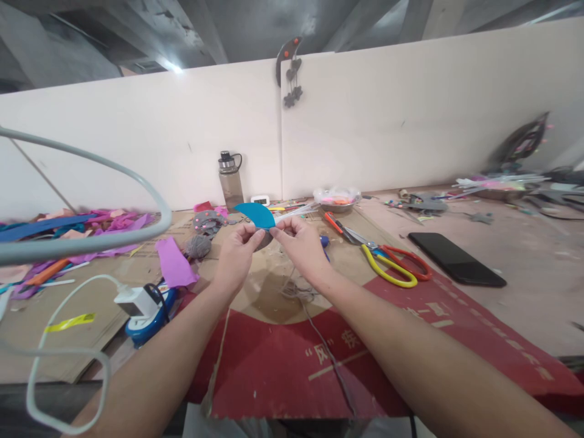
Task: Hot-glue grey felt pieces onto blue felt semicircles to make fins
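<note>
A curved blue felt piece [255, 214] is held up above the table between both hands. My left hand [235, 255] pinches its lower edge with thumb and fingers closed. My right hand [303, 243] pinches the right end of the same piece. A thin grey thread [319, 340] trails down from under my right hand across the red and brown cardboard [274, 359].
Yellow scissors [387, 267] and red scissors [410, 258] lie right of my hands, with a black phone [456, 260] beyond. Purple paper [174, 263], coloured scraps [68, 228], a water bottle [229, 179], a metal bowl [337, 201] and a white charger [134, 301] stand around.
</note>
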### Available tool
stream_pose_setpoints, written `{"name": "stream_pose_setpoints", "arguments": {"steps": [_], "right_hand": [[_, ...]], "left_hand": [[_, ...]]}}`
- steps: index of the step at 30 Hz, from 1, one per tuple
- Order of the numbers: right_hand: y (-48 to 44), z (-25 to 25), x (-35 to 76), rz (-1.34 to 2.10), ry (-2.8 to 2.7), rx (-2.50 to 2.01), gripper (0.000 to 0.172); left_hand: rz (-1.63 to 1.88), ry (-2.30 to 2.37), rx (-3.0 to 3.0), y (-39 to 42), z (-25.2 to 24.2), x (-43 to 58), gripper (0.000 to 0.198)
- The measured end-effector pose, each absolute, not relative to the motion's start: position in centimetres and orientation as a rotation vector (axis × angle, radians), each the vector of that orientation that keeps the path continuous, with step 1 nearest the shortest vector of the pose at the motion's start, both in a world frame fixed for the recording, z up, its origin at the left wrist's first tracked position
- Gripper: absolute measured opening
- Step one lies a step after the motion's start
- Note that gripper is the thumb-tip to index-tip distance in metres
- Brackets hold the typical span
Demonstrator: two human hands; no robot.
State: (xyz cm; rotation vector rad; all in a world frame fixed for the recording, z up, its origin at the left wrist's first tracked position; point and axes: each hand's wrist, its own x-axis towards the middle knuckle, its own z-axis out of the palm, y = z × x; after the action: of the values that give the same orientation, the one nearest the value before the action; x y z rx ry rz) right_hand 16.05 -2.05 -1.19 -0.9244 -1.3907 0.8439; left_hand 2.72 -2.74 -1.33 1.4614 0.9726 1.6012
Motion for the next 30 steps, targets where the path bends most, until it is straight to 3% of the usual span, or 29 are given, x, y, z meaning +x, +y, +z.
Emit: {"name": "stream_pose_setpoints", "arguments": {"steps": [10,20,30], "right_hand": [[-1.4,-1.6,15.8,1.088,-1.258,-0.828,0.022],[-1.7,-1.3,16.3,0.809,-1.439,-0.933,0.013],[-0.7,-1.8,16.5,0.805,-1.436,-0.941,0.015]], "left_hand": [[1.634,0.852,1.385,-2.4,-1.7,2.9,0.017],[1.507,1.15,1.502,-2.9,-0.7,2.3,0.023],[1.324,0.856,1.157,-2.7,-0.5,1.8,0.023]]}}
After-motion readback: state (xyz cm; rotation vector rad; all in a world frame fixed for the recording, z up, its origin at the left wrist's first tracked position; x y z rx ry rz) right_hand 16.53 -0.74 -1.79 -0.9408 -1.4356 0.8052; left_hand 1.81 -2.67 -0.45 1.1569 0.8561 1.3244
